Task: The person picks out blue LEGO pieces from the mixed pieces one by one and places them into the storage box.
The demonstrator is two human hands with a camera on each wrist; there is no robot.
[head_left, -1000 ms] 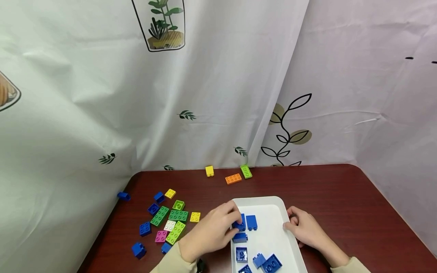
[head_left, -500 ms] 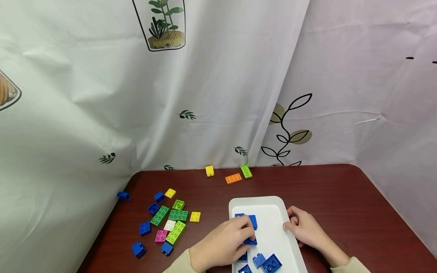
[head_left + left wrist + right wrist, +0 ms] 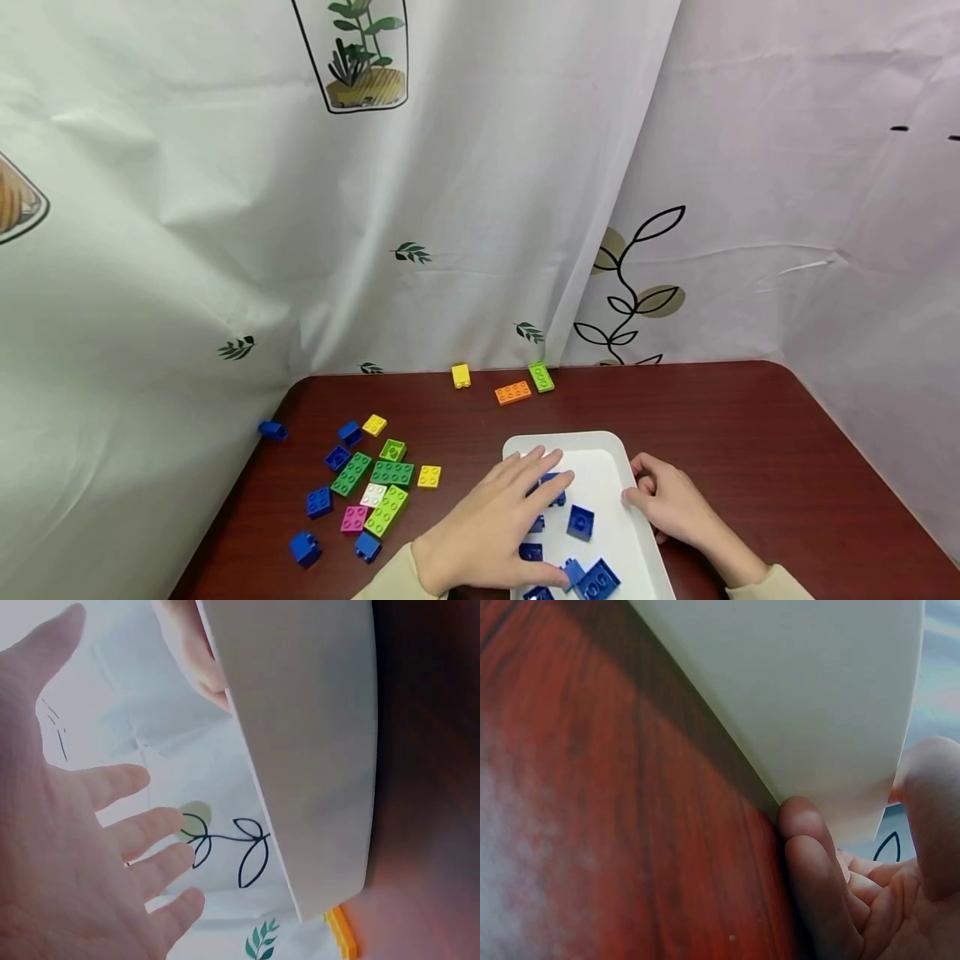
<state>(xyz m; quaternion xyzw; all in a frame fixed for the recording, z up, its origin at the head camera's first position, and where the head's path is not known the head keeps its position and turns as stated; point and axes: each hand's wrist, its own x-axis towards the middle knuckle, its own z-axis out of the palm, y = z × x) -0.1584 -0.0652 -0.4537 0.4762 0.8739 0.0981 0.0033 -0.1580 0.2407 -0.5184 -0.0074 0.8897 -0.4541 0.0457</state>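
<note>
My left hand (image 3: 498, 525) is spread over the left part of a white tray (image 3: 615, 492), fingers straight and apart, holding nothing. In the left wrist view the same palm (image 3: 82, 840) faces the tray's side wall (image 3: 315, 750). Under and beside its fingers lie several blue toy bricks; one square brick (image 3: 581, 522) sits alone mid-tray, and a larger one (image 3: 597, 579) lies nearer the front. My right hand (image 3: 671, 504) grips the tray's right edge. Seen from the right wrist, its thumb is at the rim and the fingertips (image 3: 804, 821) touch the wall low down.
Left of the tray, loose bricks are scattered on the dark red table (image 3: 750, 433), among them a green one (image 3: 392, 474), a pink one (image 3: 354, 519) and several blue ones. An orange brick (image 3: 513, 392) lies behind the tray. A pale curtain (image 3: 480, 208) hangs behind the table.
My left hand moved a blue brick rightward from the tray's left side and let it go mid-tray; its fingers have now spread. The right hand stays at the tray's edge.
</note>
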